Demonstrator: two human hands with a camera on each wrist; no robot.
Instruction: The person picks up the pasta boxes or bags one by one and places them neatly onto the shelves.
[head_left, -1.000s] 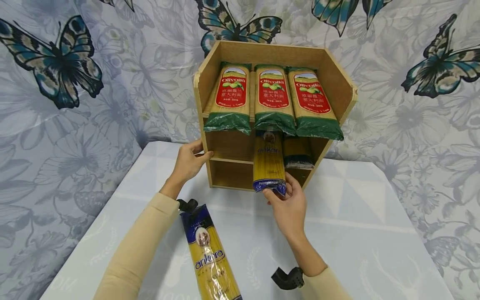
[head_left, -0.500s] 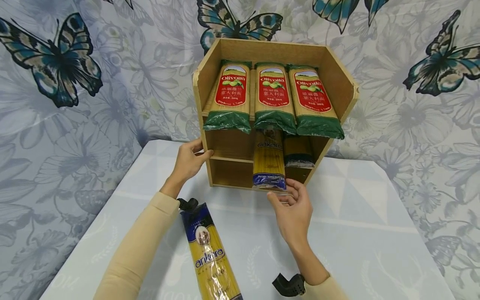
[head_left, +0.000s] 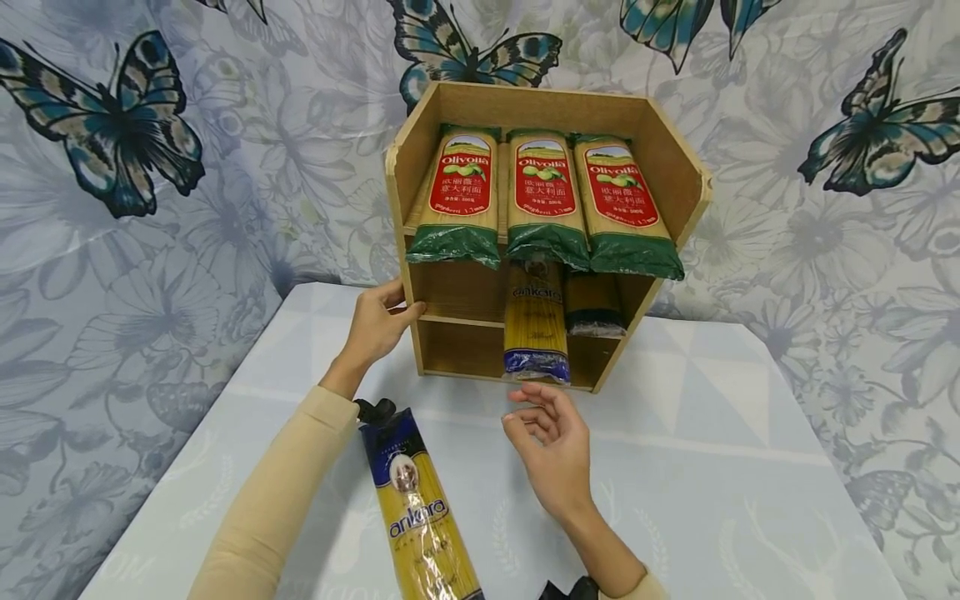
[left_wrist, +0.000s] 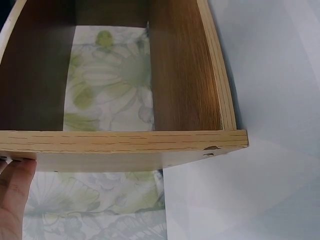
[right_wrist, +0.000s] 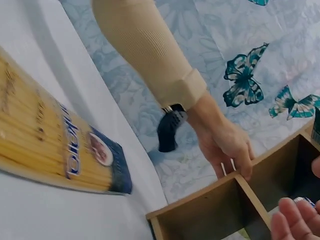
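Note:
My left hand [head_left: 381,321] grips the left side panel of a small wooden shelf [head_left: 459,292], its thumb at the front edge. A fingertip lies against the panel's outer face in the left wrist view. Just below and in front of the middle tier is my right hand [head_left: 553,450], fingers loosely bent and holding nothing. Above it, a yellow-and-blue ankara spaghetti pack [head_left: 536,325] sticks out of that tier, apart from the fingers. A second, darker-ended pasta pack [head_left: 595,304] lies deeper to its right. Another ankara spaghetti pack [head_left: 429,517] rests on the table between my forearms.
Three Olivolia spaghetti packs [head_left: 543,179] lie side by side on the top tier, their green ends overhanging the middle one. The pale table [head_left: 720,433] extends on both sides of the shelf. Butterfly-patterned cloth [head_left: 300,167] hangs behind.
My right hand has let go of the protruding ankara spaghetti pack and drawn back down towards me, slightly left. The pack sits slightly further in. My left hand keeps its grip on the shelf.

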